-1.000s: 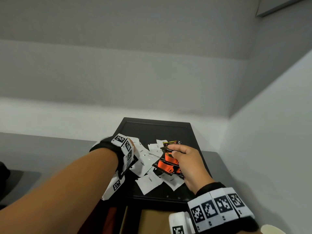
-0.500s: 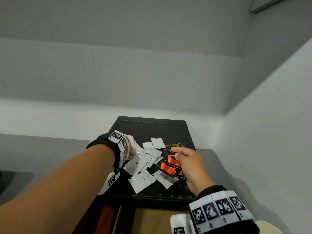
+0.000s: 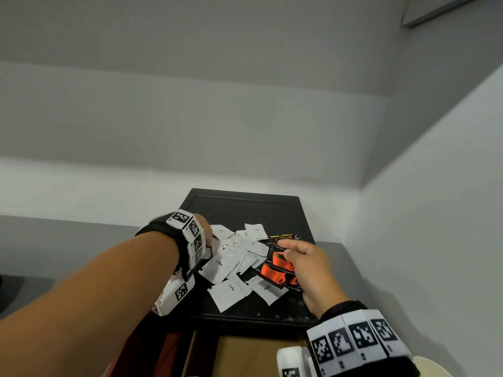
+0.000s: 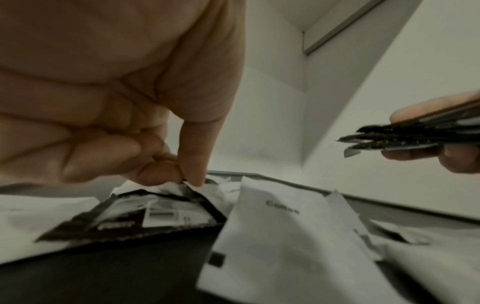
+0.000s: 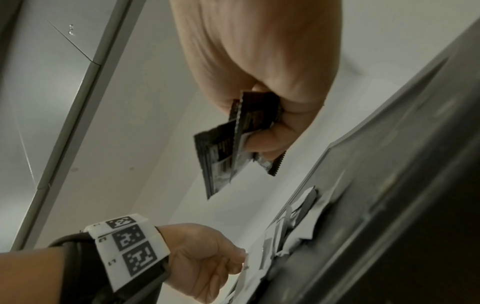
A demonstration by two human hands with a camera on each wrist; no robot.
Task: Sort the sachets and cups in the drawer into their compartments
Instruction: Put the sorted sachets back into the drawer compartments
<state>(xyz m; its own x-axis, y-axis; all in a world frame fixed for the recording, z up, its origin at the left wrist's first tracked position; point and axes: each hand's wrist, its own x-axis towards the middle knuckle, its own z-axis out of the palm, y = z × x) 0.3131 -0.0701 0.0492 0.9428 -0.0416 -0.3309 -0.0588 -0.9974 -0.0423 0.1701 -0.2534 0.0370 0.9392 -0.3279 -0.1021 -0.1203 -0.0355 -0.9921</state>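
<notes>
A black tray point(image 3: 245, 193) on the counter holds a loose pile of white coffee sachets point(image 3: 231, 268). My right hand point(image 3: 285, 247) hovers over the tray's right side. Its thumb and fingers pinch a fanned stack of black and orange sachets point(image 3: 275, 270), which also shows in the right wrist view point(image 5: 233, 139) and the left wrist view point(image 4: 415, 135). My left hand point(image 4: 182, 172) is at the pile's left edge. Thumb and curled fingers pinch the top edge of a black sachet point(image 4: 155, 214) lying among the white ones. In the head view the wrist band hides most of the left hand point(image 3: 206, 232).
The tray sits in a corner, with white walls behind and close on the right point(image 3: 435, 213). Grey counter point(image 3: 54, 240) stretches to the left. A brown drawer interior point(image 3: 245, 355) shows below the tray's near edge. A pale cup rim point(image 3: 435, 365) shows at the bottom right.
My right hand has drifted slightly right with its stack, uncovering a white sachet at the back of the pile. My left hand stays at the pile's left edge.
</notes>
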